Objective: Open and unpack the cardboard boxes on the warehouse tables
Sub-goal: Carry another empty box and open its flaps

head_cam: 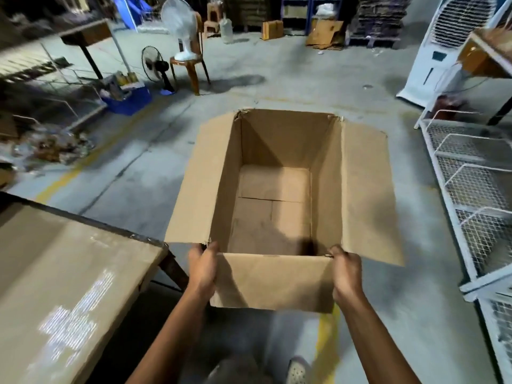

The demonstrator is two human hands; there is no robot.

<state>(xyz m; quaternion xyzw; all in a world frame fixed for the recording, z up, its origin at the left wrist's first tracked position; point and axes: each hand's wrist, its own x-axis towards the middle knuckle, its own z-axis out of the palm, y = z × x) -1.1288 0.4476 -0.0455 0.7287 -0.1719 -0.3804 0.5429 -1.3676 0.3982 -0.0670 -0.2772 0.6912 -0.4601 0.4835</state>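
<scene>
Both hands grip the near corners of an open box [274, 281]: the left hand [202, 268] curls round the left corner, the right hand [346, 273] round the right. The box is held above the floor [155, 173], its flaps spread, inside bare. A table [55, 261] stands left; a chair [191, 66] and fans lie beyond.

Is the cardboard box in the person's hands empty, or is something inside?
Empty: the cardboard box has its flaps spread open, and only its bare bottom shows.

Grey concrete floor [304, 79] with a yellow line [69, 173]; white fan [177, 16] on a brown chair [191, 69], black fan [151, 63] beside, cooler [443, 45] far right
</scene>
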